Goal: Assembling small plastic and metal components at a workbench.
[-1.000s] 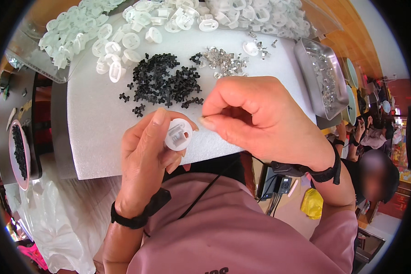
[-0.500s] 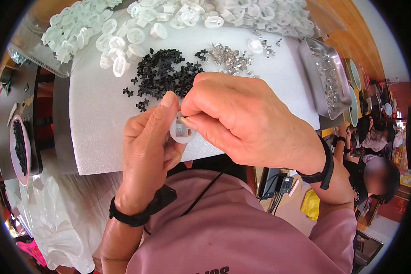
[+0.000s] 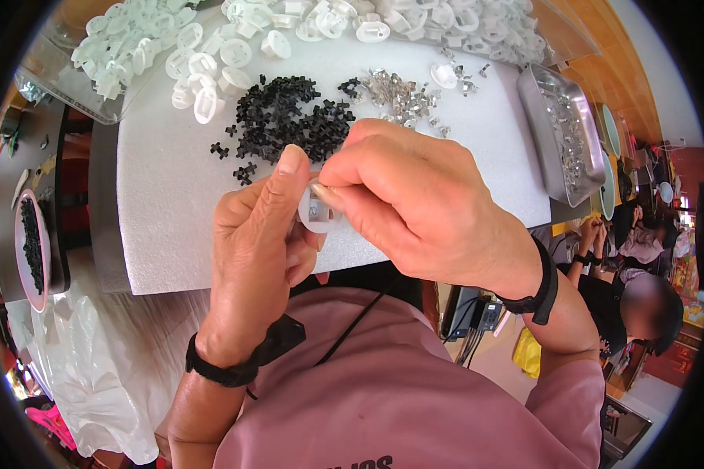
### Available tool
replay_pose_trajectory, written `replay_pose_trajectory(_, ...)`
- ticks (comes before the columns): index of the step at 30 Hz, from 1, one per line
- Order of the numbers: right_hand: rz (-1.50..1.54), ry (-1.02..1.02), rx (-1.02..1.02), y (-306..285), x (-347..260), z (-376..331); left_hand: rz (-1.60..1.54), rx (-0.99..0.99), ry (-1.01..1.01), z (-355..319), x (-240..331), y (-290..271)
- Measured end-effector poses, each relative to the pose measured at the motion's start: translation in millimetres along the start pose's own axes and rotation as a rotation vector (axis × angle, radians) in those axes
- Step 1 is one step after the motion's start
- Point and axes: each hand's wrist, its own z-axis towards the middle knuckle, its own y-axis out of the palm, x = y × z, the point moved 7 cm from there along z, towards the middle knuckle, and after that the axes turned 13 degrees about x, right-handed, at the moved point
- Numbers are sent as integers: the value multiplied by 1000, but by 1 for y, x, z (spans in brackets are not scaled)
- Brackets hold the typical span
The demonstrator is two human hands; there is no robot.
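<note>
The round white plastic piece is in the grasp of the left hand, above the near part of the white foam sheet. The right hand has thumb and forefinger pinched together at its upper edge, though whether they grip a small part cannot be told. Beyond lie black cross-shaped parts and, to their right, shiny metal clips.

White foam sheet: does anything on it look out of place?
Slightly: one white disc lies by the small metal pieces, apart from the other white pieces; a few black crosses sit outside their pile.
</note>
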Motion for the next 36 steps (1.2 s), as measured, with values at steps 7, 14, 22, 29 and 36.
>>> replay_pose_trajectory(7, 76, 81, 16, 2, 8, 1, -51, -42, -42, 1, -1, 0)
replay_pose_trajectory(14, 42, 60, -3, 0, 9, 3, -15, -70, -54, 3, -3, 1)
replay_pose_trajectory(22, -55, -26, -25, 1, 1, 3, 4, -20, -63, 3, -2, 2)
replay_pose_trajectory(29, -75, -6, -50, 3, 5, -3, -15, -35, -62, 3, -3, 2)
replay_pose_trajectory(36, 73, -5, -68, 2, 10, 0, 17, -62, -30, 2, -3, 1)
